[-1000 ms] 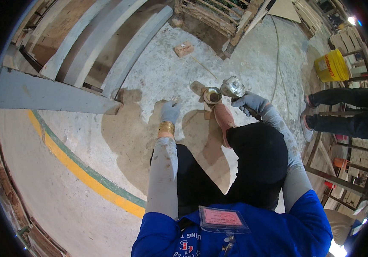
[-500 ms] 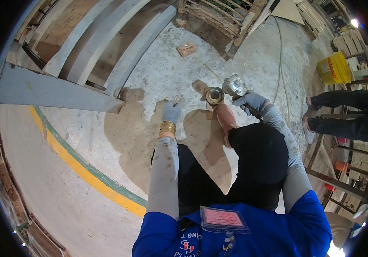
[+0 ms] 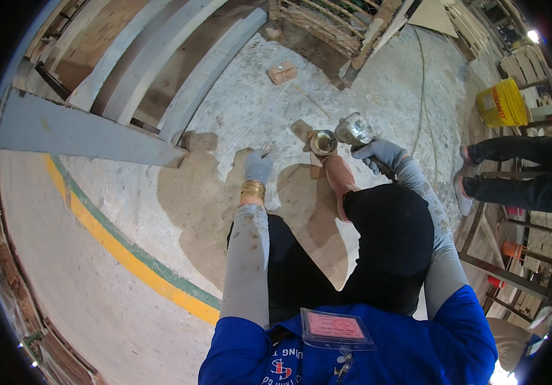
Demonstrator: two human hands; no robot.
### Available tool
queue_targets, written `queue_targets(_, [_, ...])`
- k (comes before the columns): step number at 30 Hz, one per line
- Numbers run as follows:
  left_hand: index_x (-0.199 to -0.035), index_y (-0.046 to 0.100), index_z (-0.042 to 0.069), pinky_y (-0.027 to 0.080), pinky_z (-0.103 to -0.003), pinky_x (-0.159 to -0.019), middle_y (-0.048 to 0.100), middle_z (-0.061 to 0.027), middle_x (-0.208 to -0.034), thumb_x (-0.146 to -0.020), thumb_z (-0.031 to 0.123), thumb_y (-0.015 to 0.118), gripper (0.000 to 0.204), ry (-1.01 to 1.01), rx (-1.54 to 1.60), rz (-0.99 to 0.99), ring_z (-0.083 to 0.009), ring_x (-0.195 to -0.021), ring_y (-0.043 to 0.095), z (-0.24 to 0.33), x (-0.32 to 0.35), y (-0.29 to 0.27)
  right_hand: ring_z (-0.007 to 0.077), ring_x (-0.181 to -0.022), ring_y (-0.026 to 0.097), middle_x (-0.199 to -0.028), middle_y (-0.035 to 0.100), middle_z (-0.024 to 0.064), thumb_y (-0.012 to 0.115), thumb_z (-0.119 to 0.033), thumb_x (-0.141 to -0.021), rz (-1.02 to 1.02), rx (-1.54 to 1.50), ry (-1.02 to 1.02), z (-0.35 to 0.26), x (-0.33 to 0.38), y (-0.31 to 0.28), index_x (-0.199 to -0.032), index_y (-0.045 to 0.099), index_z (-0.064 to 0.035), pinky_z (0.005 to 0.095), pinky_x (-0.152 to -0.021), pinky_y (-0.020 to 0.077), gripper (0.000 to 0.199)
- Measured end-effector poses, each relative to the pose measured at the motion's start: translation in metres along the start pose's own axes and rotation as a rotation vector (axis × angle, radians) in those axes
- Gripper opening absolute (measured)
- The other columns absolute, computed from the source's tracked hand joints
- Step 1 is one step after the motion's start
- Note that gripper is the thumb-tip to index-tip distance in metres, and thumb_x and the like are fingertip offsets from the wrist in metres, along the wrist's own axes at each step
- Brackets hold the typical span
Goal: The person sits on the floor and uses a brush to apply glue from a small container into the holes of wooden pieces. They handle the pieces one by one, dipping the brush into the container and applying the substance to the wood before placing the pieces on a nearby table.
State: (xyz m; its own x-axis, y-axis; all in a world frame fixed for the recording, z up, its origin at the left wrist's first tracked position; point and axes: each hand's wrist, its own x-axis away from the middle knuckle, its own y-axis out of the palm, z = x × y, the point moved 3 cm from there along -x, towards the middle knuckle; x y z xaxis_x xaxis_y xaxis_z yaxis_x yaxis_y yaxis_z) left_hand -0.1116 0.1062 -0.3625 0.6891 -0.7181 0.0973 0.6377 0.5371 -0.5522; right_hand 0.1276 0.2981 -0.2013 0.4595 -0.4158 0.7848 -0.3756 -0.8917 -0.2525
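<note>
My right hand (image 3: 382, 156), in a grey glove, is wrapped around the dark handle of a silvery, rounded metal tool (image 3: 354, 129). I cannot make out the tool's exact kind. Just left of its head, on the floor, stands a small open metal can (image 3: 323, 142). The pink shoe (image 3: 338, 174) on my right foot is close below the can. Over the floor to the left, my left hand (image 3: 258, 165) is gloved too, with gold bangles at the wrist. Its fingers are curled closed; whatever they may hold is too small to tell.
Long grey boards (image 3: 215, 77) and a grey beam (image 3: 90, 131) lie at the upper left. Beyond the can is a brick-like block (image 3: 282, 73) with a thin stick (image 3: 312, 101) near it. A hose (image 3: 422, 96) runs along the floor. Another person's legs (image 3: 513, 170) and a yellow bucket (image 3: 502, 104) are at the right.
</note>
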Motion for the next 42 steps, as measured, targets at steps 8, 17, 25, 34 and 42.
queue_targets(8, [-0.086,0.065,0.003,0.047,-0.039,-0.068,0.063,-0.0206,-0.081,-0.073,0.032,0.059,0.032,-0.11,-0.009,-0.069,-0.0351,-0.078,0.061,0.002,0.002,-0.004,0.013,-0.036,0.044,-0.051,0.048,0.0019,0.067,-0.026,-0.072,-0.023,0.003,-0.01,0.011,-0.012,-0.006,-0.092,0.063,-0.0043,0.0278,-0.033,0.0331,0.03])
queue_targets(17, [-0.086,0.065,0.003,0.047,-0.038,-0.069,0.063,-0.0199,-0.082,-0.074,0.032,0.059,0.033,-0.116,0.011,-0.079,-0.0343,-0.079,0.061,0.001,0.003,-0.004,0.0129,-0.035,0.044,-0.05,0.049,0.0021,0.068,-0.024,-0.071,-0.027,-0.049,-0.057,0.013,-0.017,-0.005,-0.088,0.064,-0.0035,0.0276,-0.033,0.0343,0.027])
queue_targets(25, [-0.087,0.065,0.002,0.047,-0.037,-0.07,0.064,-0.0195,-0.083,-0.073,0.028,0.059,0.03,-0.121,-0.001,-0.103,-0.0326,-0.08,0.062,-0.001,0.001,-0.003,0.013,-0.035,0.045,-0.049,0.048,0.0015,0.068,-0.025,-0.072,-0.027,-0.047,0.0,0.009,-0.01,-0.004,-0.089,0.063,-0.0046,0.0277,-0.032,0.0341,0.027])
queue_targets(34, [-0.087,0.066,0.004,0.047,-0.037,-0.071,0.064,-0.0187,-0.084,-0.073,0.028,0.059,0.029,-0.134,-0.007,-0.111,-0.0326,-0.08,0.062,0.001,0.0,-0.001,0.0131,-0.035,0.044,-0.05,0.048,0.0012,0.069,-0.028,-0.071,-0.002,-0.002,0.04,0.009,-0.007,-0.006,-0.084,0.063,-0.0062,0.0283,-0.032,0.0335,0.026])
queue_targets(42, [-0.085,0.066,0.002,0.047,-0.038,-0.069,0.064,-0.0195,-0.081,-0.073,0.027,0.059,0.029,-0.041,0.004,-0.076,-0.0336,-0.077,0.061,-0.004,0.0,-0.002,0.0125,-0.035,0.044,-0.049,0.048,0.0006,0.068,-0.024,-0.073,-0.012,-0.051,0.036,0.009,-0.012,-0.006,-0.083,0.06,-0.0068,0.0276,-0.033,0.0337,0.022])
